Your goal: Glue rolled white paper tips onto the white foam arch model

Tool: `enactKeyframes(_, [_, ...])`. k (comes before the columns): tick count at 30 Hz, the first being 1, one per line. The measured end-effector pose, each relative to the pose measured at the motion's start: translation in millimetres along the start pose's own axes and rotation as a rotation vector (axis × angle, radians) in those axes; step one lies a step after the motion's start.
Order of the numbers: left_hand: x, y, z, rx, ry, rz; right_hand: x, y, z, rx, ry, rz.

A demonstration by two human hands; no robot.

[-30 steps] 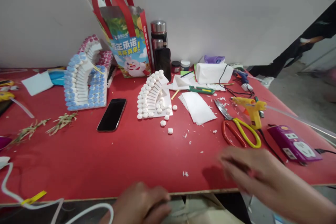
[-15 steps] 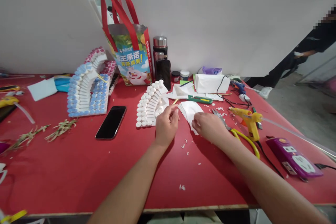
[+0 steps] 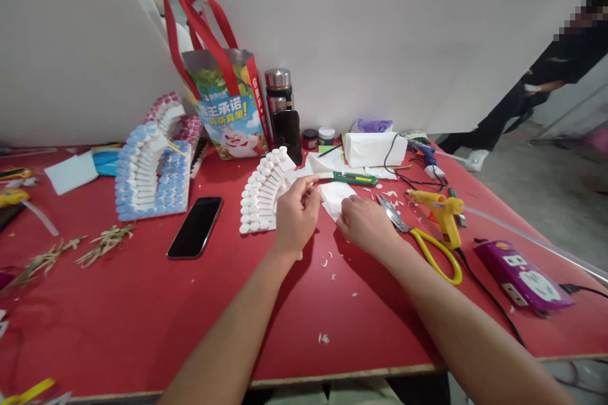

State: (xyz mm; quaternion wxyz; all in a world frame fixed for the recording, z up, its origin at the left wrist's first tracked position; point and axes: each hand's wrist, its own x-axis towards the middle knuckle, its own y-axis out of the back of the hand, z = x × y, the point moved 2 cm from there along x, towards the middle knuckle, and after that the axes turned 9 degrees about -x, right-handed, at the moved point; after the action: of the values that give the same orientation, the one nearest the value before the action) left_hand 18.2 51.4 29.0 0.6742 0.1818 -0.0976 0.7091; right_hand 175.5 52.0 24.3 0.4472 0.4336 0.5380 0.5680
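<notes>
My left hand (image 3: pixel 298 212) is closed, thumb and fingers drawn together beside a fan-shaped white piece (image 3: pixel 260 193) edged with rows of round white discs. What is between its fingertips, if anything, is too small to tell. To the right, my right hand (image 3: pixel 365 223) is curled, knuckles up, over the near edge of a stack of white paper sheets (image 3: pixel 335 195). Its fingertips are hidden. Beyond the hands lies a green utility knife (image 3: pixel 354 178). Yellow-handled scissors (image 3: pixel 430 252) rest right of my right hand, with white shavings around them.
A black phone (image 3: pixel 196 228) lies left. Behind are a blue disc-covered fan piece (image 3: pixel 173 177), a shopping bag (image 3: pixel 232 117) and a thermos (image 3: pixel 279 90). At right are a yellow glue gun (image 3: pixel 441 207) and a purple power strip (image 3: pixel 522 275). A person in dark clothes (image 3: pixel 546 79) stands beyond the table.
The view has shifted slightly left across the picture. My right hand has drawn nearer and away from the scissors, which show more. My left hand stays closed by the white fan piece.
</notes>
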Motion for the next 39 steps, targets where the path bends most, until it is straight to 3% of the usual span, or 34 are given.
enactKeyframes(2, [-3,6.6,-6,0.059,-0.035,0.061,3,-2,9,0.052,-0.032,0.035])
enactKeyframes(4, [-6,11.5,-10,0.128,-0.109,0.047,5,-2,20,0.092,-0.083,0.082])
enactKeyframes(6, [-8,14.2,-12,0.125,-0.136,0.065,6,0,30,0.21,-0.12,0.192])
enactKeyframes(8, [-7,13.2,-13,0.038,-0.093,0.08,5,5,39,0.563,-0.117,0.337])
enactKeyframes(10, [-5,9.9,-14,-0.104,-0.028,0.069,3,8,44,1.092,-0.103,0.406])
enactKeyframes(12, [-3,7.2,-14,-0.271,0.04,0.07,1,10,43,1.554,-0.112,0.328])
enactKeyframes(15, [0,5.2,-15,-0.496,0.192,0.065,-1,10,35,1.892,-0.12,0.145])
enactKeyframes(18, [0,4.8,-15,-0.606,0.332,0.048,0,4,27,1.925,-0.083,0.02])
enactKeyframes(22, [-1,6.3,-17,-0.621,0.369,0.096,3,-3,23,1.859,-0.055,-0.055])
enactKeyframes(28, [-7,-1.5,-16,-0.575,0.381,-0.055,1,-1,19,1.76,-0.064,-0.226])
enactKeyframes(34, [-8,-5.0,-17,-0.637,0.415,-0.062,2,-4,26,1.606,-0.046,-0.194])
enactKeyframes(39, [-5,-6.2,-21,-0.695,0.404,-0.049,2,-4,27,1.645,-0.048,-0.163])
